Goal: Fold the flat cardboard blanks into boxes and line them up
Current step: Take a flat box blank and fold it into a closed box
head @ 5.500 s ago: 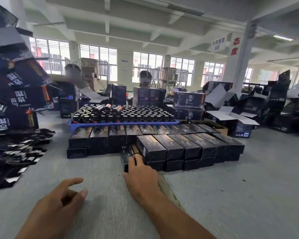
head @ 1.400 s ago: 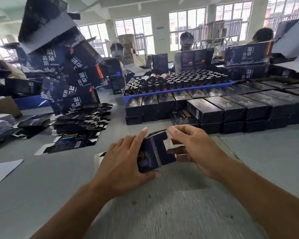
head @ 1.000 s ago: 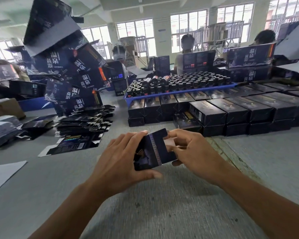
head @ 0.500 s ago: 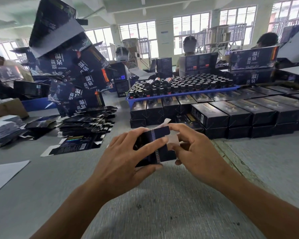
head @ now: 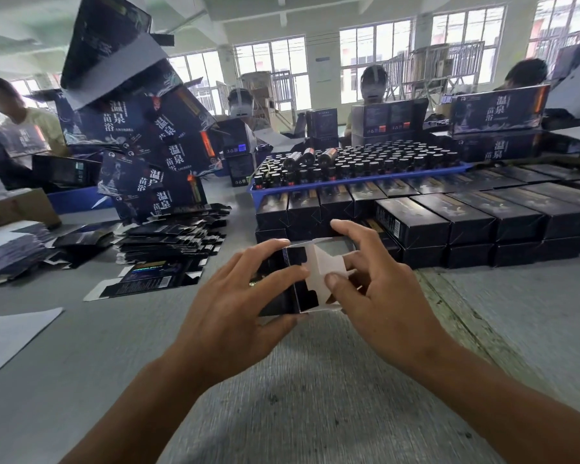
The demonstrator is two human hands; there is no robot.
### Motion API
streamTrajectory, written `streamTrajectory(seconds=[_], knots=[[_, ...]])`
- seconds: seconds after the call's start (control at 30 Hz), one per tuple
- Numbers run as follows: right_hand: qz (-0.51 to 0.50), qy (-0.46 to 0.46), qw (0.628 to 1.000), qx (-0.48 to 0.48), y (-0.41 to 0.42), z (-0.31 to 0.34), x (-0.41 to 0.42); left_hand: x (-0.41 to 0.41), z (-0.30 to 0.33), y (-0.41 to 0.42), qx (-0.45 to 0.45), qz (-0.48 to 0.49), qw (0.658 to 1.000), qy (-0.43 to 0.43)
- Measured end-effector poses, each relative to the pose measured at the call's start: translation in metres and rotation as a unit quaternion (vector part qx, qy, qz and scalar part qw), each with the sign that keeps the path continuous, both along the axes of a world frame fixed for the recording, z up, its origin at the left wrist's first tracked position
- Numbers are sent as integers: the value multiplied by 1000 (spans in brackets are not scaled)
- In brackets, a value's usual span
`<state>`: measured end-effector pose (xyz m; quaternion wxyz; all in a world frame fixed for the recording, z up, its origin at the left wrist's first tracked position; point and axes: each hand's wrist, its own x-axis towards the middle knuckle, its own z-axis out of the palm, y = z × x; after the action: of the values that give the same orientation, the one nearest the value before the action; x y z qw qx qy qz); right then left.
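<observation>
I hold a small dark cardboard box (head: 302, 283) above the grey table, its open end facing me with white inner flaps showing. My left hand (head: 238, 303) wraps its left side, thumb under, fingers over the top. My right hand (head: 379, 283) grips the right side, thumb pressing a white flap inward. Behind them stands a row of finished dark boxes (head: 449, 219), stacked two high. A pile of flat blanks (head: 171, 239) lies to the left, with one loose blank (head: 148, 279) in front of it.
A blue tray (head: 315, 189) packed with dark bottles sits behind the finished rows. A leaning heap of large printed cartons (head: 148, 142) rises at the left. Several people sit across the table. A white sheet (head: 10, 333) lies at the left edge.
The box has turned in my hands so its open end faces me; white flaps now show and my right thumb has moved onto one. Earlier my right hand set a box against the row.
</observation>
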<state>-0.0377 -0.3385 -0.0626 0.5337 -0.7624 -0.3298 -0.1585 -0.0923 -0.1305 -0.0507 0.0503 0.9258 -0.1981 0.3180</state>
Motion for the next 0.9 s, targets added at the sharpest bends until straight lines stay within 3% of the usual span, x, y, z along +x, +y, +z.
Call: streamTrajectory(seconds=[0.27, 0.63, 0.9], knots=[[-34, -75, 994, -70, 0, 0, 1, -2, -3, -6, -19, -7, 1000, -11], [40, -20, 986, -159, -3, 7, -3, 0, -4, 0, -43, 15, 999, 0], [-39, -43, 997, -53, 0, 2, -1, -3, -3, -8, -12, -7, 1000, -25]])
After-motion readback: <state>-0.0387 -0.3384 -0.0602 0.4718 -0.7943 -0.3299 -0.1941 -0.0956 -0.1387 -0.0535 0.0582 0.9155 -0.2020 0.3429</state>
